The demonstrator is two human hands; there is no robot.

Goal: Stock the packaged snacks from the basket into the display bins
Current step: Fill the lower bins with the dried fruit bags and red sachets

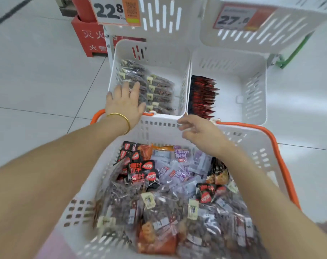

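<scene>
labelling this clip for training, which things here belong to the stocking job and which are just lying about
Job: basket, snacks, left bin, right bin, left hand, right hand.
Lying about: red box, price tags, green bar.

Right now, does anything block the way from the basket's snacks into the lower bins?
Nothing visible does. The left bin and right bin are open-topped, past the basket's far wall, which snacks must clear. The left hand rests on the left bin's packs.
</scene>
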